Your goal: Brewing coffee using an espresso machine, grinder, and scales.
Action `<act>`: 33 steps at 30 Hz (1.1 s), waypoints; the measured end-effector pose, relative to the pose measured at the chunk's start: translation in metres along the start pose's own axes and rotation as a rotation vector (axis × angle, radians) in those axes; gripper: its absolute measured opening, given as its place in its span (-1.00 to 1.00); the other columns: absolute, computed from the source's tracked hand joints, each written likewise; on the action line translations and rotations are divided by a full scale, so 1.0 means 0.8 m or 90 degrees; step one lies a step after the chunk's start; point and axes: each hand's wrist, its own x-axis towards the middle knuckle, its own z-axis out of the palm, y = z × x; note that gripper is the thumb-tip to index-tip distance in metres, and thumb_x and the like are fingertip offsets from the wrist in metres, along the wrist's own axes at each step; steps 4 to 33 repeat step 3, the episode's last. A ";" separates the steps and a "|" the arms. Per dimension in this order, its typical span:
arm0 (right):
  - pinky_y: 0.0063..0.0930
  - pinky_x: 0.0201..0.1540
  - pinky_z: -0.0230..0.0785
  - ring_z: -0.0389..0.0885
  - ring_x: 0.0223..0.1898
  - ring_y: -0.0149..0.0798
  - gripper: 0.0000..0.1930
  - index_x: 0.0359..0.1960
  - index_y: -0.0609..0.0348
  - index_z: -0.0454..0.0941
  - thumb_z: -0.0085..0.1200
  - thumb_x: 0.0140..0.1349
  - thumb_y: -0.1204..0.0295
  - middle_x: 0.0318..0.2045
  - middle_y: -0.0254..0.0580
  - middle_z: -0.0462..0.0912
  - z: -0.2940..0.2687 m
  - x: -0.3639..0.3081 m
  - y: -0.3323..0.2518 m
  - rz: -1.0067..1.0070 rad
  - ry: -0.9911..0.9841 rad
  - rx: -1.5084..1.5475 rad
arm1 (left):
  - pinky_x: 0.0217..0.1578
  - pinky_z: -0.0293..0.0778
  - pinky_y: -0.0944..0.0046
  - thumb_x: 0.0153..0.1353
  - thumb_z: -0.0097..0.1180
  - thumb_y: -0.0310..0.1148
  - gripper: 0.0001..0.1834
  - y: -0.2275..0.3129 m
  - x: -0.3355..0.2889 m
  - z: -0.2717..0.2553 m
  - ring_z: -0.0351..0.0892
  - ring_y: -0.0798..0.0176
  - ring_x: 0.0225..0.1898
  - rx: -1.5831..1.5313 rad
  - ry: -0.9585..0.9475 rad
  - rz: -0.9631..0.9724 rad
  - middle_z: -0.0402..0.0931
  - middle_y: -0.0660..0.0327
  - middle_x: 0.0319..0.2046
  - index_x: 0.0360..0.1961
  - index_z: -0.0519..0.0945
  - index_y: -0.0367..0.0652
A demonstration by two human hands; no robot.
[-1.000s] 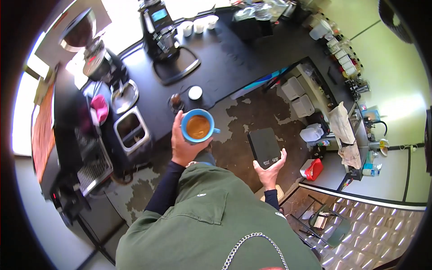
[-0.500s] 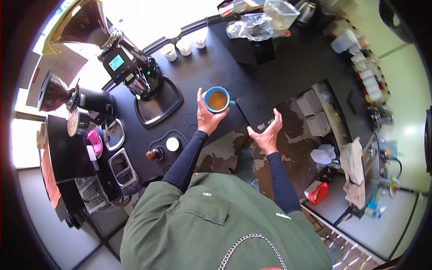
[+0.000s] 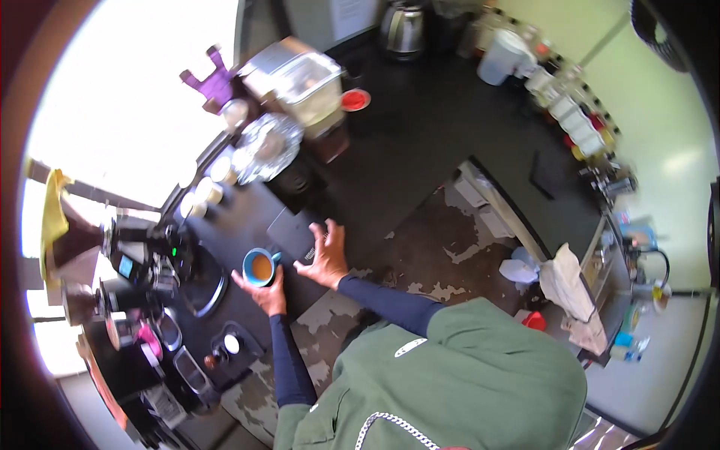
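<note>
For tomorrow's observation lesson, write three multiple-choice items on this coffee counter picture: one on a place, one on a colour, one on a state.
1. Where does the right hand rest?
A. on the flat black slab
B. on the kettle
C. on the floor

2. What colour is the cup in the left hand?
A. red
B. blue
C. white

3. What state is the cup in?
A. empty
B. upside down
C. holding brown drink

Answers: 1 A, spread fingers lie on the slab on the dark counter. 2 B, its rim and wall are blue. 3 C, tan liquid shows inside.
</note>
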 end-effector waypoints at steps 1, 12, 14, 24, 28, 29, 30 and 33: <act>0.34 0.41 0.03 0.07 0.35 0.44 0.18 0.44 -0.06 0.04 0.59 -0.22 0.09 0.33 0.38 0.04 0.002 -0.001 0.011 0.005 0.006 -0.029 | 0.46 0.14 0.00 -0.02 0.62 -0.32 0.36 0.015 -0.004 0.007 0.29 -0.04 0.44 -0.036 -0.031 -0.029 0.15 -0.14 0.46 0.57 -0.19 -0.27; 0.39 0.47 -0.10 0.03 0.41 0.48 0.28 0.53 -0.12 -0.06 0.60 -0.20 0.03 0.37 0.38 0.02 0.008 0.000 0.014 0.009 -0.037 -0.008 | 0.50 0.04 -0.08 0.03 0.58 -0.32 0.31 0.001 -0.012 0.005 0.22 -0.06 0.49 -0.119 -0.034 0.008 0.08 -0.11 0.51 0.58 -0.16 -0.27; 0.39 0.47 -0.10 0.03 0.41 0.48 0.28 0.53 -0.12 -0.06 0.60 -0.20 0.03 0.37 0.38 0.02 0.008 0.000 0.014 0.009 -0.037 -0.008 | 0.50 0.04 -0.08 0.03 0.58 -0.32 0.31 0.001 -0.012 0.005 0.22 -0.06 0.49 -0.119 -0.034 0.008 0.08 -0.11 0.51 0.58 -0.16 -0.27; 0.39 0.47 -0.10 0.03 0.41 0.48 0.28 0.53 -0.12 -0.06 0.60 -0.20 0.03 0.37 0.38 0.02 0.008 0.000 0.014 0.009 -0.037 -0.008 | 0.50 0.04 -0.08 0.03 0.58 -0.32 0.31 0.001 -0.012 0.005 0.22 -0.06 0.49 -0.119 -0.034 0.008 0.08 -0.11 0.51 0.58 -0.16 -0.27; 0.39 0.47 -0.10 0.03 0.41 0.48 0.28 0.53 -0.12 -0.06 0.60 -0.20 0.03 0.37 0.38 0.02 0.008 0.000 0.014 0.009 -0.037 -0.008 | 0.50 0.04 -0.08 0.03 0.58 -0.32 0.31 0.001 -0.012 0.005 0.22 -0.06 0.49 -0.119 -0.034 0.008 0.08 -0.11 0.51 0.58 -0.16 -0.27; 0.39 0.47 -0.10 0.03 0.41 0.48 0.28 0.53 -0.12 -0.06 0.60 -0.20 0.03 0.37 0.38 0.02 0.008 0.000 0.014 0.009 -0.037 -0.008 | 0.50 0.04 -0.08 0.03 0.58 -0.32 0.31 0.001 -0.012 0.005 0.22 -0.06 0.49 -0.119 -0.034 0.008 0.08 -0.11 0.51 0.58 -0.16 -0.27; 0.39 0.47 -0.10 0.03 0.41 0.48 0.28 0.53 -0.12 -0.06 0.60 -0.20 0.03 0.37 0.38 0.02 0.008 0.000 0.014 0.009 -0.037 -0.008 | 0.50 0.04 -0.08 0.03 0.58 -0.32 0.31 0.001 -0.012 0.005 0.22 -0.06 0.49 -0.119 -0.034 0.008 0.08 -0.11 0.51 0.58 -0.16 -0.27; 0.39 0.47 -0.10 0.03 0.41 0.48 0.28 0.53 -0.12 -0.06 0.60 -0.20 0.03 0.37 0.38 0.02 0.008 0.000 0.014 0.009 -0.037 -0.008 | 0.50 0.04 -0.08 0.03 0.58 -0.32 0.31 0.001 -0.012 0.005 0.22 -0.06 0.49 -0.119 -0.034 0.008 0.08 -0.11 0.51 0.58 -0.16 -0.27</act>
